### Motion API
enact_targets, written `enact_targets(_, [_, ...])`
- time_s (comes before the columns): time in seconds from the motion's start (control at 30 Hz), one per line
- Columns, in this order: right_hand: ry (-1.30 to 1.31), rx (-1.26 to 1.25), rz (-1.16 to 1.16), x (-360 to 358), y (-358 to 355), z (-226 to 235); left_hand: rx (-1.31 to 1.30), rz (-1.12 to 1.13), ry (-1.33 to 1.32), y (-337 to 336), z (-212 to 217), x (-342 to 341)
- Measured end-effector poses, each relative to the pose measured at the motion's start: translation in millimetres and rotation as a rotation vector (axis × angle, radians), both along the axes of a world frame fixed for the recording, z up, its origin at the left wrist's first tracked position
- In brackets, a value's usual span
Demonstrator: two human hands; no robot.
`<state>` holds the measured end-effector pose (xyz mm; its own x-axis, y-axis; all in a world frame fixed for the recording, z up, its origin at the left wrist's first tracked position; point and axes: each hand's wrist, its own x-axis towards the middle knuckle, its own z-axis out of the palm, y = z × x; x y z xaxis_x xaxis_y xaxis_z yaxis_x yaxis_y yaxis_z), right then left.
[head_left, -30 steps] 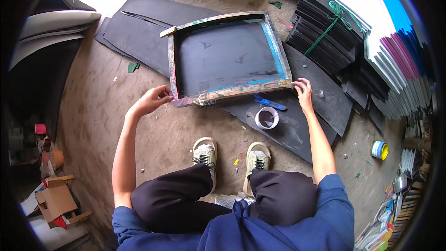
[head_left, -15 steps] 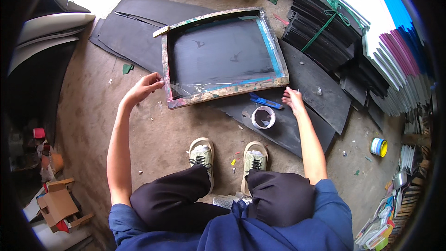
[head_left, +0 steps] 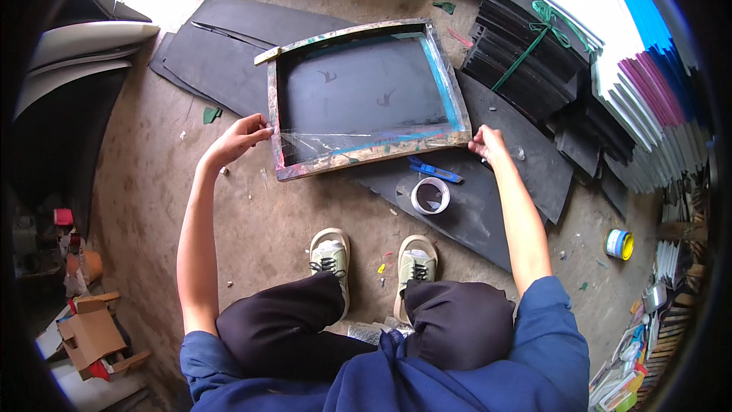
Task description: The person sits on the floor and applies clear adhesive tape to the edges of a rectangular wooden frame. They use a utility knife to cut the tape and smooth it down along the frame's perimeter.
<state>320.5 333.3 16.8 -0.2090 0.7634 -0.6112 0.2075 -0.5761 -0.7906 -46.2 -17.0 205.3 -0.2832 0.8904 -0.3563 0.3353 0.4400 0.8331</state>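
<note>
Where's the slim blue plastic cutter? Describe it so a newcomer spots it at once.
Find the large, paint-stained rectangular wooden frame in front of the person. Just below its near edge in the picture, left of the right hand, the slim blue plastic cutter lies aslant on a black flat sheet. It is long and bright blue, unlike the pale round tape roll beside it.
</note>
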Motion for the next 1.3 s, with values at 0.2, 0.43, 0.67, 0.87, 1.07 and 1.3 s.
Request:
enact_targets(0.2, [0.099, -0.234, 0.018, 8.6, -42.4, -32.0, -0.011, 0.025, 0.041, -2.6, -4.2, -1.3])
enact_targets(0.43, [-0.059, -0.087, 0.01, -6.3, -28.3, -28.8, -0.112, 0.0, 0.029, -1.4, 0.0, -3.9])
enact_targets(0.67, [-0.064, -0.027, -0.072, -28.6, -10.5, -13.2, -0.025, -0.021, -0.004, -2.2, -7.0, -3.0])
enact_targets(0.87, [-0.034, -0.053, -0.077, -36.9, 11.6, 5.0, -0.041, -0.026, -0.018, 6.4, -3.4, 6.9])
enact_targets(1.07, [0.041, -0.062, -0.048, -14.5, 7.6, -18.9, -0.003, -0.02, -0.032, 18.3, 3.9, 10.5])
enact_targets(1.3, [-0.806, 0.547, 0.506, -4.4, -11.6, 18.6, -0.088, -0.001, -0.025, 31.5, 20.7, 4.9])
